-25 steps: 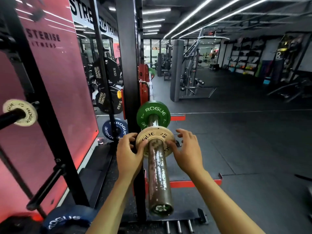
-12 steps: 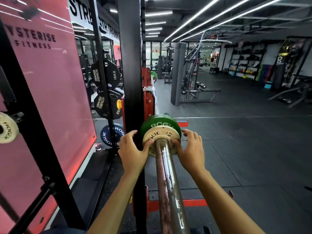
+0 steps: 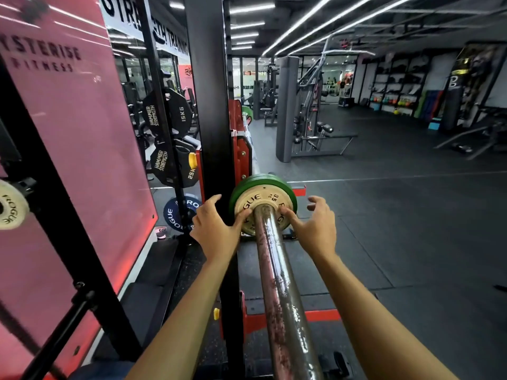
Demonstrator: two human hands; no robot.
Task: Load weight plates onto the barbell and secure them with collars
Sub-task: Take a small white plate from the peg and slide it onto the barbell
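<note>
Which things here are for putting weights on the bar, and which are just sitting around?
For the job: barbell sleeve, tan plate, green plate, left hand, right hand.
Just around: black plates, blue plate, cable machine.

From my seat, the barbell sleeve [image 3: 285, 297] runs off the bottom edge, its end cut off. The green plate [image 3: 291, 191] is mostly hidden behind the tan plate [image 3: 260, 198]. Far shelving [image 3: 395, 86] blurs out.

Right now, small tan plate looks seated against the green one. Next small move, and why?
Probably let go and fetch a collar. The tan plate sits flush against the green plate, both hands have thumbs on its face, and the sleeve outside it is bare, no collar visible.
</note>
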